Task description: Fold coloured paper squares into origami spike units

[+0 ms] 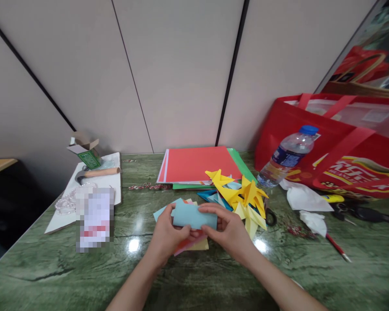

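Between my two hands, above the table, is a light blue piece of folded paper [191, 216]. My left hand [167, 233] pinches its left end, thumb along the lower edge. On the right end, the fingers and thumb of my right hand [225, 226] are closed. Beneath lie loose coloured paper sheets [199, 245] in pink, orange, yellow and blue, partly hidden by my hands. Just beyond my right hand sits a heap of yellow folded paper shapes [241, 194], with blue folded paper [214, 197] at its left side.
A stack of red and green paper [197, 164] lies at the back. To the right stand a water bottle [287, 155] and a red bag [337, 147]; scissors [271, 217] and crumpled tissue [314, 222] lie nearby. At left, a hammer [99, 172] and small box [88, 156] rest on a white board [116, 190].
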{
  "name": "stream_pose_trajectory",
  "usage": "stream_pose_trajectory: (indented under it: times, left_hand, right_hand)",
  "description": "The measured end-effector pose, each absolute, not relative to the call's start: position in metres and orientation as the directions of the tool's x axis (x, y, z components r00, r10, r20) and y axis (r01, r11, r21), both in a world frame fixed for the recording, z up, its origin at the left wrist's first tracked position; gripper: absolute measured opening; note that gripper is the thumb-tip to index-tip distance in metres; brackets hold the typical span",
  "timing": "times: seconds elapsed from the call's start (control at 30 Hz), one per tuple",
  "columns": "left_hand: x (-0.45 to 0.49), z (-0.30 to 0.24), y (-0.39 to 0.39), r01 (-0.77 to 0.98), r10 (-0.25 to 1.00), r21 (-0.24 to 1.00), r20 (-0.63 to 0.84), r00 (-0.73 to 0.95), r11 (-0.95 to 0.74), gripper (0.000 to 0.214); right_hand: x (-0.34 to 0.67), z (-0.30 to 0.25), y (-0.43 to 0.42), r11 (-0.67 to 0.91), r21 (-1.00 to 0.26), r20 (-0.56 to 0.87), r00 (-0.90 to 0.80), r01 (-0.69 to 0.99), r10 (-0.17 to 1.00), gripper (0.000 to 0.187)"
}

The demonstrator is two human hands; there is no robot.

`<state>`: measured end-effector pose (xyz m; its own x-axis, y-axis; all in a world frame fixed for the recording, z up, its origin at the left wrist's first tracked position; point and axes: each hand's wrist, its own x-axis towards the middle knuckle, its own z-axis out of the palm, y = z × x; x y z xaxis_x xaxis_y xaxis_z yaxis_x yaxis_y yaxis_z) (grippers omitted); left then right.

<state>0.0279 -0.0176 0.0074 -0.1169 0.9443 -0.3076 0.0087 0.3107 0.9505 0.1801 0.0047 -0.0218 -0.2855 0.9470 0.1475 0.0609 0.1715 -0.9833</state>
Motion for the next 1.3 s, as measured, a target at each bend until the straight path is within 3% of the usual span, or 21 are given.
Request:
stream_pose_trajectory:
  times: [0.13,0.33,0.63,0.73,0.87,1.3]
  left_hand:
    - [0.025,0.011,-0.017,-0.076,0.943,0.943,-0.329,-0.051,0.325,0.051]
    - [0.013,0.014,-0.014,-0.037,0.951,0.956,-0.292,-0.102,0.29,0.062]
    - [-0.007,0.016,-0.009,-0.053,0.952,0.992,-0.123,-0.281,0.113,0.053]
    - [-0.013,0.015,-0.007,-0.076,0.947,0.995,-0.088,-0.31,0.068,0.046]
    - [-0.009,0.011,-0.007,-0.061,0.955,0.979,-0.204,-0.216,0.195,0.03]
    - [-0.001,0.012,-0.012,-0.148,0.936,0.925,-0.336,0.109,0.349,0.034]
  right_hand:
    - [0.181,-0.021,0.006,0.181,-0.981,0.156,-0.276,0.066,0.948,0.031]
    - [0.182,-0.02,0.008,0.128,-0.991,0.114,-0.252,0.042,0.961,0.031]
    - [0.183,-0.019,0.01,0.121,-0.992,0.113,-0.196,0.032,0.974,0.029]
    - [0.184,-0.017,0.008,0.087,-0.995,0.072,-0.229,0.056,0.971,0.041]
    - [0.183,-0.019,0.005,0.118,-0.989,0.094,-0.23,0.092,0.969,0.051]
    - [0.183,-0.022,0.006,0.174,-0.973,0.137,-0.233,0.148,0.963,0.038]
